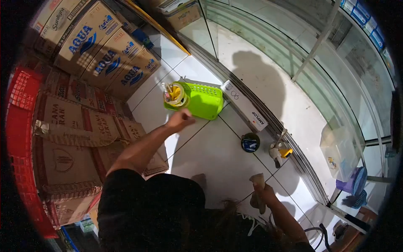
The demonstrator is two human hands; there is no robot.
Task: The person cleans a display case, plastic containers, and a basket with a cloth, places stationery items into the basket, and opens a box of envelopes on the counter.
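In the head view, part of the arranging looks done: a yellow-and-clear container (181,100) of slim items stands at the left end of the green tray (205,105), upper middle of the frame, and the rest of the tray holds nothing that shows; left outside it are a white box marked AMPLOP (244,105), just beside its right end, and, right of centre on the tiled floor (193,147), a dark round bowl (250,143) with blue and white bits in it and a pale object with a yellow part (286,153); whether these belong in the tray cannot be told. The left hand (179,120), just below the tray, has its fingers curled with a narrow gap, and no object shows in it, though its inner side is partly hidden. The right hand (264,192), lower right, is closed round a pale, soft-looking item (259,180). Counted, there is one tray, one container in it, one AMPLOP box, one bowl and one yellow-parted object, with three cartons lettered AQUA (111,61) at upper left, one red crate (19,155) along the left edge, and one clear bin (338,147) at the right behind the glass; the slim items overlap too much to count
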